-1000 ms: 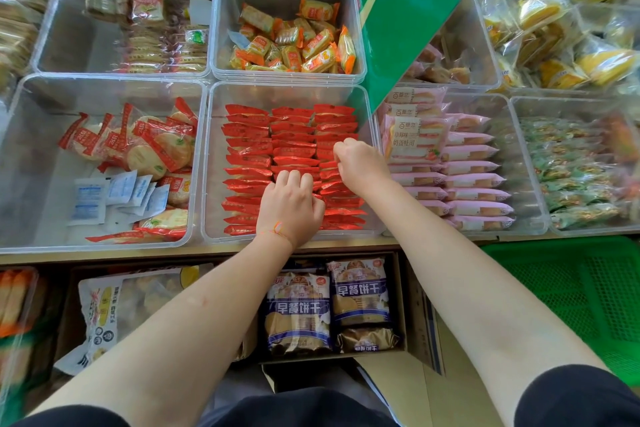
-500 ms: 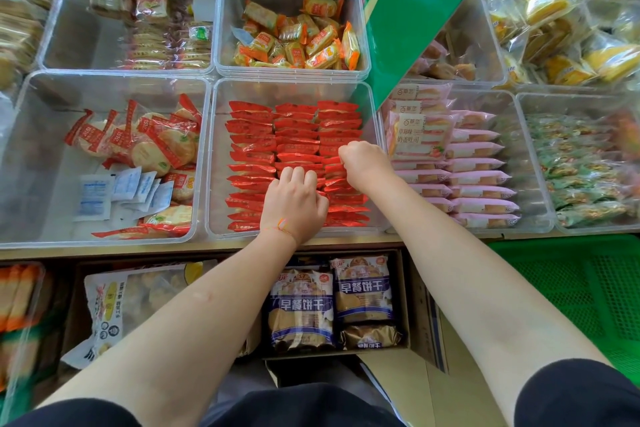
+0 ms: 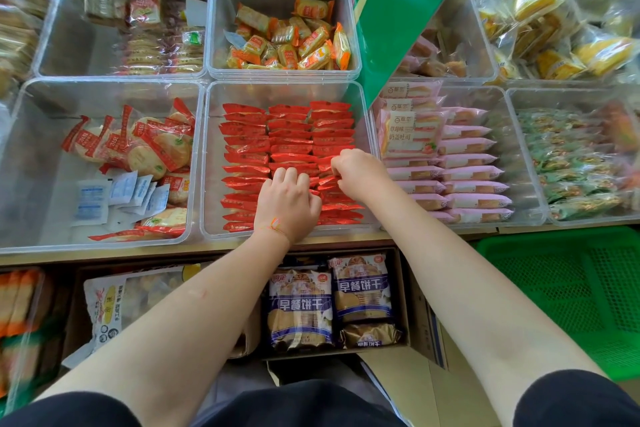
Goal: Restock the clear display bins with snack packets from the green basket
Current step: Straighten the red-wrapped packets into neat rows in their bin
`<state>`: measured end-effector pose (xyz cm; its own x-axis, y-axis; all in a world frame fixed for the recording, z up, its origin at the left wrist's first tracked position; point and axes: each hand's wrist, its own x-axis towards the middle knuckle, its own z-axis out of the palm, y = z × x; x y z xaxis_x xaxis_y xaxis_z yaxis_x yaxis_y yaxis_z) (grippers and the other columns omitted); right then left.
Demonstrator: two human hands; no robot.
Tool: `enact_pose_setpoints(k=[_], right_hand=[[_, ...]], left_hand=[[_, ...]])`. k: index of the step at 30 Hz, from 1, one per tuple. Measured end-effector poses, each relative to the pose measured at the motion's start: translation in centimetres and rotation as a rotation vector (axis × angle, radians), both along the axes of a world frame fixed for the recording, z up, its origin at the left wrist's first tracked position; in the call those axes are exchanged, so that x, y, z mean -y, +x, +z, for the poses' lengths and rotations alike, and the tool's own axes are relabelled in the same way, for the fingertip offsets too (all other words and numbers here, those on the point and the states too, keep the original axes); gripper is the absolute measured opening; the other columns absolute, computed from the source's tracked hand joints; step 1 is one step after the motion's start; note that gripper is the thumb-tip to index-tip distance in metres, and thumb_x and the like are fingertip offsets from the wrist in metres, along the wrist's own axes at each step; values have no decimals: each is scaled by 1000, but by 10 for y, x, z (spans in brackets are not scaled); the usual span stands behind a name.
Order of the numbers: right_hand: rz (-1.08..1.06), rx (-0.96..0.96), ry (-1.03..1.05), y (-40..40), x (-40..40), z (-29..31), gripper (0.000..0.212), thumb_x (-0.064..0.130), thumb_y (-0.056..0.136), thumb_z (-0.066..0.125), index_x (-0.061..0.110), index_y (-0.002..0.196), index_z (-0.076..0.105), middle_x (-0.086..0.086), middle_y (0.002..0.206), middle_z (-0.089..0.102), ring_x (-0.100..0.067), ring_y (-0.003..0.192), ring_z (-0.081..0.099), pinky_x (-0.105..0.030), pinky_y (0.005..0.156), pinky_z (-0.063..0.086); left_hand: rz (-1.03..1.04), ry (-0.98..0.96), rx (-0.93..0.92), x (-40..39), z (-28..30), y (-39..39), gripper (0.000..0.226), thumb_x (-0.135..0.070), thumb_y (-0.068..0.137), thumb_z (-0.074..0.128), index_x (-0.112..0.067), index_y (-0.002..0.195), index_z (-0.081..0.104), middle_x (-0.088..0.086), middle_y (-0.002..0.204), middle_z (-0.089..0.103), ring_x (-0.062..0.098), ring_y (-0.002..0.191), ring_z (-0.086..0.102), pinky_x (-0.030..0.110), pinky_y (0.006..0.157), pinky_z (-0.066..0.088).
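While both hands [image 3: 289, 206] [image 3: 360, 173] pinched red packets [image 3: 246, 149] into rows, that bin [image 3: 207, 163] looked nearly full; others stood half-empty.

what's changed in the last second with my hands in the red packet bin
Hardly anything. Both hands, left and right, stay curled among the red packets in the middle clear bin, nudging them only slightly. Nothing was picked up or let go; the rows look unchanged.

Below the desk [image 3: 194, 251] edge we see a cardboard box [image 3: 403, 291] holding two blue biscuit bags [image 3: 300, 308] and a brown packet [image 3: 370, 334]. Left of it lies a pale bag [image 3: 114, 302]. A green sign [image 3: 391, 10] leans above the right side.
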<state>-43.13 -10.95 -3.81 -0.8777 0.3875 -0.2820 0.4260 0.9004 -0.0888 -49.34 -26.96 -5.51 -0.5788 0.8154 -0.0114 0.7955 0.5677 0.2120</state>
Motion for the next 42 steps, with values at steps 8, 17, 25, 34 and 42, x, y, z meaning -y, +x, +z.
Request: enact_pose_setpoints(k=[8, 17, 25, 34, 42], right_hand=[[-108, -152, 34, 4, 6, -3, 15, 0, 93, 48, 6, 99, 60, -11, 102, 59, -32, 91, 60, -35, 68, 40], [46, 31, 99, 9, 9, 2, 16, 2, 94, 50, 5, 103, 63, -11, 105, 60, -33, 99, 60, -39, 79, 48], [13, 118, 2, 17, 10, 8, 11, 16, 96, 58, 9, 102, 64, -7, 106, 62, -29, 99, 62, -35, 74, 46], [113, 136, 190, 22, 26, 4, 28, 2, 94, 46, 11, 113, 64, -9, 116, 62, -29, 110, 59, -37, 89, 44], [75, 131, 114, 23, 22, 8, 26, 0, 96, 44, 8, 114, 62, -10, 117, 62, -32, 111, 59, -37, 91, 44]], left_hand=[[9, -31, -4, -1, -1, -1, 30, -33, 90, 37, -12, 89, 58, 5, 93, 58, 24, 89, 49, 36, 71, 44], [0, -72, 42, -2, -2, -2, 27, -33, 93, 37, -15, 81, 54, 5, 89, 60, 23, 86, 49, 37, 76, 41], [9, -34, 64, -3, -3, -2, 30, -33, 92, 41, -11, 86, 60, 7, 92, 60, 26, 90, 50, 38, 78, 40], [-29, -70, 130, -2, -3, -5, 43, -40, 90, 39, -21, 115, 67, 5, 114, 57, 26, 109, 47, 42, 94, 40], [-57, -181, 57, -34, 4, 5, 31, -41, 94, 56, -18, 109, 71, 4, 111, 61, 26, 112, 51, 39, 94, 40]])
